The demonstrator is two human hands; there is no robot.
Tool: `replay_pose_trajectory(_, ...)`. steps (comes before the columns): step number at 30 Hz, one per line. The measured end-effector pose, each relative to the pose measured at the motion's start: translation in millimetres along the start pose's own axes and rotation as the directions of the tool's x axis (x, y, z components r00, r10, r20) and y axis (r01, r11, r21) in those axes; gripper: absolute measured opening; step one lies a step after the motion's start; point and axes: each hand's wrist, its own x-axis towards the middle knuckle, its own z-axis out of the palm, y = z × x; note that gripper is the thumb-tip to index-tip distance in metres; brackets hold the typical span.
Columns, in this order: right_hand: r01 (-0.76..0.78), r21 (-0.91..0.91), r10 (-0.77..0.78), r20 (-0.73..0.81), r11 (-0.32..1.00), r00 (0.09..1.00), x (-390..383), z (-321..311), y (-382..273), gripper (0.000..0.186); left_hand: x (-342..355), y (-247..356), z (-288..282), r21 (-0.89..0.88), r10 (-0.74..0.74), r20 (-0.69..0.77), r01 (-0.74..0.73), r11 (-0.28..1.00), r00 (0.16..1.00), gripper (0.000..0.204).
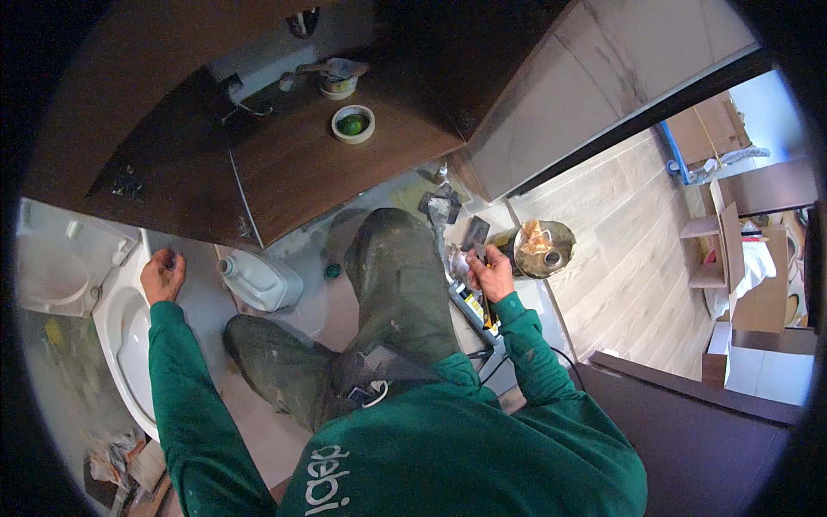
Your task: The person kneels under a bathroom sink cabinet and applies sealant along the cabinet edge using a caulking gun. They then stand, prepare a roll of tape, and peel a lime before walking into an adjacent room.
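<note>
My left hand is curled beside the rim of the white toilet, with something small and dark at the fingertips that I cannot make out. A white plastic jug lies just right of it. In my right hand is a flat-bladed scraper, held upward. Below that hand lie sealant tubes and tools. Right of it stands a stained round container with brown material on top. A dirty trowel rests near my knee.
Above, a brown cabinet holds a round tub with green contents and another tub. At right, a doorway shows wood-look flooring and cardboard. A dark panel stands at lower right, near a black cable.
</note>
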Motion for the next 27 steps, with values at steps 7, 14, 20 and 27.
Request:
replay_pose_trajectory(7, -0.264, -0.327, 0.239, -0.117, 0.907, 0.964, 77.3, -13.6, 128.9, 0.03, 0.0, -4.9, 3.7, 0.108, 0.011, 0.016, -0.013, 0.994, 1.0, 0.025)
replay_pose_trajectory(14, -0.212, 0.42, 0.293, -0.139, 0.882, 0.946, 206.3, 25.8, 166.4, 0.017, -0.4, -12.2, 5.6, 0.093, -0.02, 0.018, 0.018, 0.996, 1.0, 0.025)
replay_pose_trajectory(20, -0.276, 0.265, 0.339, -0.229, 0.924, 0.913, 227.2, 73.1, 127.7, 0.018, 0.5, -15.4, 8.1, 0.08, 0.015, 0.006, -0.016, 0.997, 1.0, 0.023)
replay_pose_trajectory(27, -0.065, -0.633, -0.357, -0.516, 0.772, 0.778, 194.9, 16.0, 154.6, 0.046, 1.9, -6.9, 8.0, 0.075, -0.039, 0.012, 0.038, 0.996, 0.999, 0.018)
